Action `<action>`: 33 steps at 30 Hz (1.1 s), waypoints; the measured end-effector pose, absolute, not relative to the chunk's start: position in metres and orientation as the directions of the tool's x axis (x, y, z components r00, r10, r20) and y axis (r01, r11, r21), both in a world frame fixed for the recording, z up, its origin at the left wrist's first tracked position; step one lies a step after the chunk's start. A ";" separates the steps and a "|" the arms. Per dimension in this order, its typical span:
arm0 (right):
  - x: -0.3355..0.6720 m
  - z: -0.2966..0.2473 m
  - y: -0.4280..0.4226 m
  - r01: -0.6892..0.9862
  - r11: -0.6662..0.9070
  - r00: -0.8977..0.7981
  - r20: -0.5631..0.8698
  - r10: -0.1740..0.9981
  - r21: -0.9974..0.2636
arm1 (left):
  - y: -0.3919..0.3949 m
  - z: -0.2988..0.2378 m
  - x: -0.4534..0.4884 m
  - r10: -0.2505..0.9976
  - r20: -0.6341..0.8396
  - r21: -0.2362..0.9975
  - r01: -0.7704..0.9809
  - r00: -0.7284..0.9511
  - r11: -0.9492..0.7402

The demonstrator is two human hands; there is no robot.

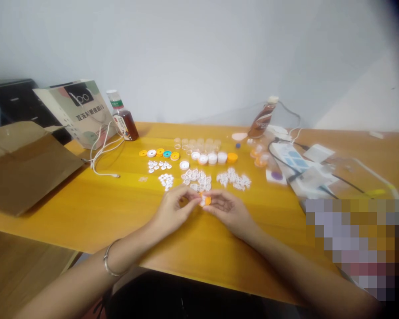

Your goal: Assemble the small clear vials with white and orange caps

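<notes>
Over the middle of the table, my left hand (pixel 177 204) and my right hand (pixel 231 210) meet at the fingertips. Between them they pinch a small orange-and-white plastic part (pixel 205 200), partly covered by the fingers. Just beyond lie a pile of white plastic pieces (pixel 197 178) and a second, more translucent-looking pile (pixel 234 179). White discs (pixel 166 180) form a group on the left, with small white knobbed pieces (pixel 158 166) behind them. Farther back, orange, white and blue round caps (pixel 167 153) stand in a row, beside white round caps (pixel 213 158) and clear cups (pixel 201 144).
A cardboard box (pixel 29 173), a printed paper bag (pixel 83 115), a bottle of dark red liquid (pixel 124 117) and a white cable (pixel 99 170) occupy the left. At right are a brown drink bottle (pixel 263 118), power strips (pixel 294 164) with cords, and orange-and-clear pieces (pixel 261 157).
</notes>
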State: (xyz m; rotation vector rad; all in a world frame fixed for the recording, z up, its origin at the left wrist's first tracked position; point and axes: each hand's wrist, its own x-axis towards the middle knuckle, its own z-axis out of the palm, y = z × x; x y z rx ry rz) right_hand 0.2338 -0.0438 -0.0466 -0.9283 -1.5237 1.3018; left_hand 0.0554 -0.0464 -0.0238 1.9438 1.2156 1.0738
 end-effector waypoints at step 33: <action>0.238 -0.038 -0.041 0.001 -0.027 -0.327 -0.026 0.945 -1.000 | 0.102 -0.013 0.078 0.803 0.337 0.257 0.772 0.492 -0.581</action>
